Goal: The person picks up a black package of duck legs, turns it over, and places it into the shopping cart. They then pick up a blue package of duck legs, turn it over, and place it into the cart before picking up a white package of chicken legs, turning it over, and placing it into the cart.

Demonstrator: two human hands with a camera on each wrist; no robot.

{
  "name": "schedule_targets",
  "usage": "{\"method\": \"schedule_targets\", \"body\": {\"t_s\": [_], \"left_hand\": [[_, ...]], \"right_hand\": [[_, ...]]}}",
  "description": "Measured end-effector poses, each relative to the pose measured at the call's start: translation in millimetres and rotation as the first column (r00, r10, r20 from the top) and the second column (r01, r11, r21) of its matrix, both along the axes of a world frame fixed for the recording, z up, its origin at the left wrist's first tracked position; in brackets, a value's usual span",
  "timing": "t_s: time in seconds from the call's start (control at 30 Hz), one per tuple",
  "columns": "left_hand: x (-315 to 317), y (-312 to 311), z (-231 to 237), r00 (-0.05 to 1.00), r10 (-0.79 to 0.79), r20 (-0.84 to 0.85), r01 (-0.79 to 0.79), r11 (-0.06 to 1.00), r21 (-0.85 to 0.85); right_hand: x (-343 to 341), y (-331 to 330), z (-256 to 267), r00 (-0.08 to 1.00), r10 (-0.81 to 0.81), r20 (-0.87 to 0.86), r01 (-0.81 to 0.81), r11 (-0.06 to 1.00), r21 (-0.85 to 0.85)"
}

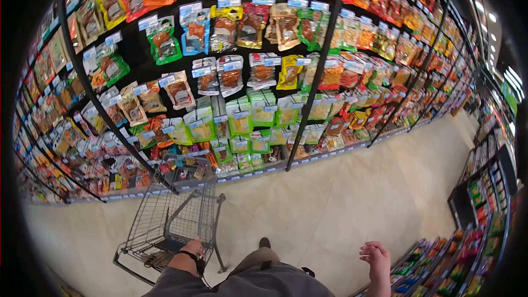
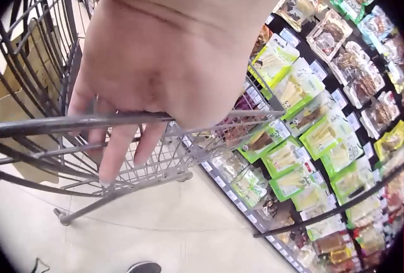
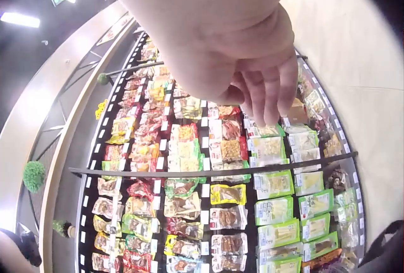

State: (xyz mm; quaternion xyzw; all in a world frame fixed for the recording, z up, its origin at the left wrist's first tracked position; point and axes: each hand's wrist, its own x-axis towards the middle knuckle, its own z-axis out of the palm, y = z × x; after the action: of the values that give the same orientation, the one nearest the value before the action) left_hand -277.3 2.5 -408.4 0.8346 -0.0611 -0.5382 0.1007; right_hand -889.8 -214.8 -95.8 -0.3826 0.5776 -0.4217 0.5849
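A metal shopping cart point(image 1: 215, 198) stands at the left of the head view, and my left hand point(image 1: 193, 248) is over its near side. In the left wrist view, the palm of that hand point(image 2: 158, 65) lies against a dark cart rail point(image 2: 82, 122), with fairly straight fingers extending past it; the thumb is hidden. My right hand point(image 1: 377, 259) hangs in the air at the lower right, its fingers loosely bent and nothing in them. Seen from the right wrist, the same hand point(image 3: 246, 58) appears in front of the hanging packets point(image 3: 274, 181), with no contact visible.
A long shelf wall of packaged foods point(image 1: 225, 74) curves across the head view, divided by dark uprights point(image 1: 316, 85). Pale floor point(image 1: 330, 198) lies between it and my body. More product racks point(image 1: 456, 258) stand at the lower right. Cardboard point(image 2: 28, 90) shows beyond the cart's bars.
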Motion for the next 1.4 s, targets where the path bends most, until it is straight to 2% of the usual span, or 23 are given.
{"method": "schedule_targets", "body": {"t_s": [0.03,0.07,0.13,0.2,0.23,0.3,0.4,0.47,0.53,0.6,0.67,0.7,0.73,0.8,0.87,0.93,1.13,1.17,1.2,1.27,1.33,1.4], "left_hand": [[-9.2,-16.6,47.3,0.996,-0.045,-0.07,0.044,0.999,-0.021],[-15.5,-28.3,71.9,0.986,-0.089,-0.142,0.083,0.995,-0.046],[-5.9,-35.6,51.5,0.975,-0.03,-0.221,0.019,0.998,-0.052],[5.2,-44.5,37.2,0.937,-0.087,-0.339,0.058,0.994,-0.094],[5.2,-50.5,42.6,0.929,-0.06,-0.365,0.026,0.995,-0.096],[2.2,-59.4,63.9,0.898,-0.129,-0.42,0.07,0.986,-0.153],[7.5,-69.6,52.8,0.847,-0.103,-0.521,0.048,0.992,-0.118],[5.9,-73.9,40.6,0.809,-0.087,-0.582,0.036,0.995,-0.098],[6.5,-83.8,28.1,0.772,-0.165,-0.613,0.066,0.981,-0.181],[-3.3,-88.8,-0.9,0.764,-0.195,-0.616,0.082,0.975,-0.207],[-6.1,-100.2,4.3,0.752,-0.186,-0.633,0.091,0.979,-0.18],[-7.4,-110.0,22.4,0.758,-0.213,-0.617,0.145,0.976,-0.159],[-7.6,-110.8,16.9,0.731,-0.261,-0.63,0.166,0.964,-0.206],[-16.0,-112.1,-3.5,0.724,-0.233,-0.649,0.144,0.972,-0.188],[-21.9,-115.1,-13.5,0.727,-0.29,-0.623,0.179,0.955,-0.235],[-24.3,-124.6,-11.4,0.717,-0.289,-0.635,0.196,0.957,-0.214],[-38.3,-137.9,18.6,0.733,-0.176,-0.657,0.065,0.98,-0.19],[-43.0,-145.5,25.3,0.784,-0.14,-0.605,0.102,0.99,-0.098],[-44.2,-144.0,20.4,0.794,-0.152,-0.589,0.122,0.988,-0.091],[-54.5,-134.3,-4.9,0.817,-0.109,-0.567,0.055,0.992,-0.112],[-62.3,-137.7,4.9,0.855,-0.115,-0.506,0.068,0.992,-0.109],[-77.9,-142.4,20.7,0.921,0.053,-0.387,-0.054,0.998,0.007]], "right_hand": [[5.8,-12.3,2.0,0.999,0.04,-0.02,-0.04,0.999,-0.019],[13.3,-25.4,8.2,0.997,0.069,-0.046,-0.07,0.997,-0.026],[35.2,-49.5,23.1,0.992,0.102,-0.078,-0.103,0.995,-0.009],[58.0,-74.3,38.7,0.979,0.157,-0.13,-0.16,0.987,-0.012],[67.9,-89.3,44.5,0.964,0.2,-0.173,-0.205,0.979,-0.014],[90.7,-117.9,58.1,0.933,0.264,-0.244,-0.274,0.962,-0.01],[136.6,-159.8,71.6,0.906,0.311,-0.287,-0.327,0.945,-0.009],[166.3,-185.3,75.2,0.839,0.411,-0.357,-0.42,0.906,0.057],[194.8,-204.6,74.1,0.798,0.477,-0.369,-0.476,0.874,0.098],[221.0,-217.1,75.1,0.765,0.529,-0.368,-0.517,0.845,0.139],[242.1,-225.3,77.2,0.724,0.598,-0.344,-0.57,0.799,0.191],[248.0,-231.2,77.1,0.73,0.59,-0.346,-0.562,0.806,0.188],[252.6,-236.6,75.7,0.711,0.616,-0.338,-0.581,0.786,0.21],[260.0,-245.3,71.7,0.706,0.631,-0.321,-0.589,0.775,0.229],[263.5,-254.7,67.1,0.685,0.661,-0.307,-0.606,0.75,0.264],[264.4,-264.2,58.7,0.683,0.67,-0.292,-0.617,0.743,0.259],[256.3,-283.2,50.5,0.66,0.717,-0.224,-0.679,0.697,0.23],[248.6,-286.0,48.2,0.66,0.722,-0.207,-0.686,0.692,0.226],[240.6,-289.0,45.9,0.678,0.711,-0.189,-0.678,0.703,0.215],[222.2,-297.5,41.8,0.672,0.719,-0.178,-0.691,0.695,0.199],[200.1,-308.0,36.9,0.684,0.716,-0.139,-0.697,0.698,0.165],[175.5,-322.8,32.6,0.68,0.727,-0.09,-0.716,0.686,0.133]]}}
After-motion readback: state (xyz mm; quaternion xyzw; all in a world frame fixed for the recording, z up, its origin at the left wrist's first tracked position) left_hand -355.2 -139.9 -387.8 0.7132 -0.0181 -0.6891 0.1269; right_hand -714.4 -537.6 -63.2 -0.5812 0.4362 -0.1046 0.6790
